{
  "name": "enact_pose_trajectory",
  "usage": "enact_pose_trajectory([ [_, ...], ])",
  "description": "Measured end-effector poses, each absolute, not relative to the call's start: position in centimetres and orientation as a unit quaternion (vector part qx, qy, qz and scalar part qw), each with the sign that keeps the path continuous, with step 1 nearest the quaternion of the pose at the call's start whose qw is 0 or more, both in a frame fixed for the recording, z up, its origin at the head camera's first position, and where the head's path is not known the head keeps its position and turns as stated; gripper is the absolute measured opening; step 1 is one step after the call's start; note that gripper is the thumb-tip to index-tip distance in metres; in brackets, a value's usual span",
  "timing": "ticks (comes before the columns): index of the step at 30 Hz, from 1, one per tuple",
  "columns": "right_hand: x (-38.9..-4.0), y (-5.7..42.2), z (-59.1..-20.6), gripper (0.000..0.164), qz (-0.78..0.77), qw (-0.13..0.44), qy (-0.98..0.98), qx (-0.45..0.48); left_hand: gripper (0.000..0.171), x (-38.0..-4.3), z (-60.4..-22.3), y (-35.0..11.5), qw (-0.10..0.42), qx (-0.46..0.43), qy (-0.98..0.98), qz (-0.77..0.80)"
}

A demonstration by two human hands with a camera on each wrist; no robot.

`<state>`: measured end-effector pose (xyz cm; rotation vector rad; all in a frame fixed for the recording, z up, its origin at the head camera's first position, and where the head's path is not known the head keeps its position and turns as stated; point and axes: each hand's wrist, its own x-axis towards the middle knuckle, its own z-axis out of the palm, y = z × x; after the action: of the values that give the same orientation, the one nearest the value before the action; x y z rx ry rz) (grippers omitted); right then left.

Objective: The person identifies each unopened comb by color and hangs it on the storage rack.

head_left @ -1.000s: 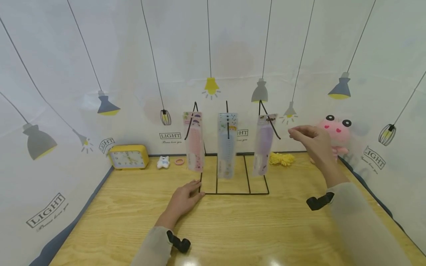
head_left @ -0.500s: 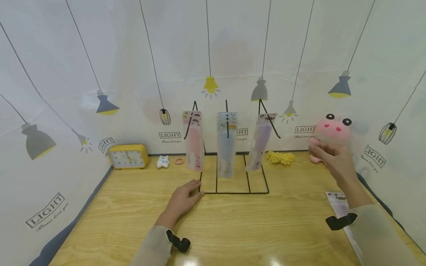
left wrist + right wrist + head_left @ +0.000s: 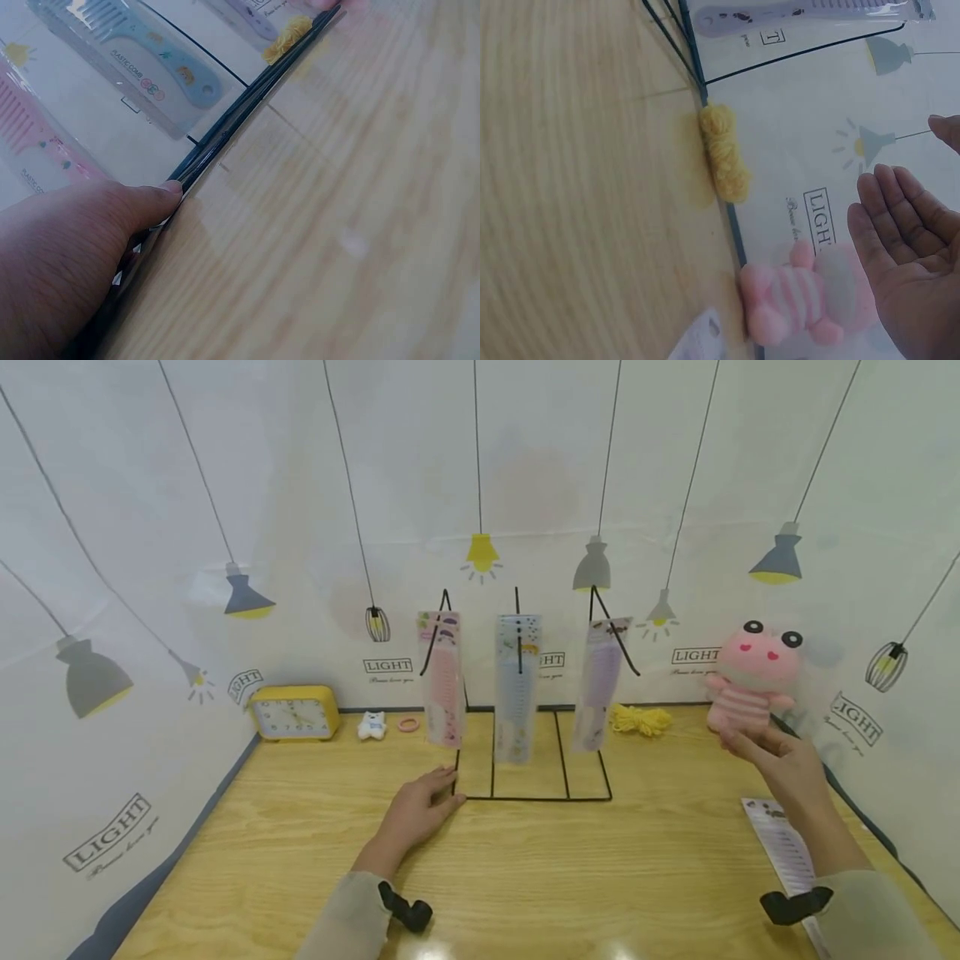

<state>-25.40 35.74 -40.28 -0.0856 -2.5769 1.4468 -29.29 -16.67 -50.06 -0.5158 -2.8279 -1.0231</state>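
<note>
A black wire display rack (image 3: 551,798) stands on the table. From its hooks hang a pink packaged comb (image 3: 442,681), a blue packaged comb (image 3: 517,702) and a purple packaged comb (image 3: 600,681), each in clear plastic. My left hand (image 3: 416,810) holds the rack's front left corner; in the left wrist view the thumb (image 3: 154,202) lies on the black wire. Empty, with relaxed fingers, my right hand (image 3: 787,777) is over the table's right side. Beneath its wrist lies another purple packaged comb (image 3: 783,843), partly covered by the forearm.
Along the back stand a yellow alarm clock (image 3: 294,713), a small white figure (image 3: 372,726), a pink ring (image 3: 408,724), a yellow yarn bundle (image 3: 640,720) and a pink plush toy (image 3: 756,672). A lamp-printed cloth (image 3: 300,527) encloses the table's back and sides.
My right hand has moved away from the rack, rightward and down, uncovering the purple packaged comb on the table. The hanging purple comb swung left and back. My left hand stays put.
</note>
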Motion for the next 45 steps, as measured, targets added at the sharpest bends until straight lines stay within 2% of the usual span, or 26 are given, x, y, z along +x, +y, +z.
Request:
enact_pose_trajectory([
  [12,-24.4,37.4,-41.8,0.048,0.499,0.094,-0.86,-0.048,0.057,-29.3,-49.5,-16.7,0.042,-0.165,-0.928,-0.333],
  [22,-24.0,40.3,-42.9,0.059,0.457,0.098,-0.88,-0.084,0.056,-29.5,-49.2,-16.5,0.044,-0.168,-0.927,-0.331],
  [33,-23.0,42.9,-44.4,0.045,0.494,0.113,-0.857,-0.087,0.056,-29.5,-49.7,-16.5,0.041,-0.163,-0.928,-0.331],
  [39,-22.6,44.1,-46.2,0.062,0.484,0.105,-0.859,-0.13,0.056,-29.2,-49.9,-16.4,0.045,-0.166,-0.926,-0.335],
  [45,-22.5,44.8,-48.3,0.069,0.418,0.092,-0.899,-0.094,0.056,-29.0,-49.9,-16.5,0.041,-0.16,-0.928,-0.333],
])
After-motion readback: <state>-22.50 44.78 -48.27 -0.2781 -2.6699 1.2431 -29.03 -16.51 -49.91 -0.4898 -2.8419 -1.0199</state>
